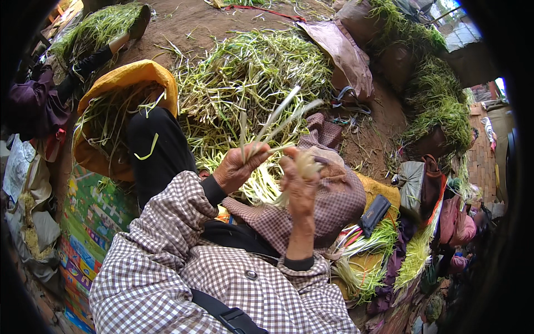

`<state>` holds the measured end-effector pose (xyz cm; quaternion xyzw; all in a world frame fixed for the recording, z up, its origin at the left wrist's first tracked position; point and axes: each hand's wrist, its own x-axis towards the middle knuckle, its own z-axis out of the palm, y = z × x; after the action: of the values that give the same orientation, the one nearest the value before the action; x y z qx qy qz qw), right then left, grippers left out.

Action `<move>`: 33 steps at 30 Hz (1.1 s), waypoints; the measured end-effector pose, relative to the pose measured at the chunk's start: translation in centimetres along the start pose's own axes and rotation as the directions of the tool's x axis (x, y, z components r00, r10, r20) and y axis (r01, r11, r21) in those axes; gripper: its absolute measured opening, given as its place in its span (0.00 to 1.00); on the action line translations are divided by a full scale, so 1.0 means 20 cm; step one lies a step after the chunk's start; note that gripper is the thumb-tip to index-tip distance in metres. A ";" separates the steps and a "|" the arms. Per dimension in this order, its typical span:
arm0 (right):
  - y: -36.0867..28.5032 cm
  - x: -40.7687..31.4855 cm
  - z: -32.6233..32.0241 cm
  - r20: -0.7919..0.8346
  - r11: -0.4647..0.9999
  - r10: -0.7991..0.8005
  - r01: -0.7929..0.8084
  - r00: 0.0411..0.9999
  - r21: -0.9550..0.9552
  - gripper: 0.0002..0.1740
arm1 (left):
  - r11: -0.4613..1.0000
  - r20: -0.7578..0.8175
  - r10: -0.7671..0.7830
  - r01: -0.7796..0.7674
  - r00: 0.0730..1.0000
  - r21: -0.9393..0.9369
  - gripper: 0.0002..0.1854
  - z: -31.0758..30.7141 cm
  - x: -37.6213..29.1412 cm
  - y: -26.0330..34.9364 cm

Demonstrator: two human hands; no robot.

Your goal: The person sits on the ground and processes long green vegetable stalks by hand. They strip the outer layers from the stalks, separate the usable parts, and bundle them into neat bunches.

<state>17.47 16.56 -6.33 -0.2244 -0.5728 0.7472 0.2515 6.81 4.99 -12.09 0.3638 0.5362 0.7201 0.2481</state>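
Note:
My left hand [240, 168] is shut on a few thin, pale plant stalks [272, 115], which fan out above the fist and blur with motion. Close beside it, my right hand [297, 179] grips a bunch of whitish stalks [308, 165] whose blunt ends show over the fingers. One stalk runs across between the two hands. Below them, a loose bundle of pale stalks [263, 183] lies by a checked cloth [333, 200] over my lap. A large heap of green and yellow chive-like leaves [250, 75] lies on the ground before me.
An orange woven sack [125, 72] of leaves stands beside my left knee. At far left another person's sleeve [35, 98] reaches toward more leaves. A dark wallet-like case [375, 215] and tied green bundles [363, 271] lie at right. Leaf-topped sacks [436, 108] line the right side.

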 end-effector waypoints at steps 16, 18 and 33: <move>-0.01 0.05 -0.06 0.046 0.887 0.100 -0.111 0.994 0.449 0.20 | 0.814 0.204 0.106 -0.202 0.973 0.544 0.19 0.02 -0.05 0.02; 0.01 0.06 -0.08 0.024 0.953 0.063 -0.067 0.998 0.295 0.23 | 0.788 0.288 0.061 -0.223 0.956 0.573 0.20 0.03 -0.06 0.03; -0.13 -0.06 -0.03 0.117 0.996 -0.027 0.037 0.993 -0.086 0.18 | 0.419 0.367 0.094 -0.371 0.925 0.829 0.20 0.05 0.10 0.12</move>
<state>19.04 16.76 -3.81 -0.1823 -0.6222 0.7289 0.2199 6.48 6.25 -9.07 0.6027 0.7369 0.3060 -0.0124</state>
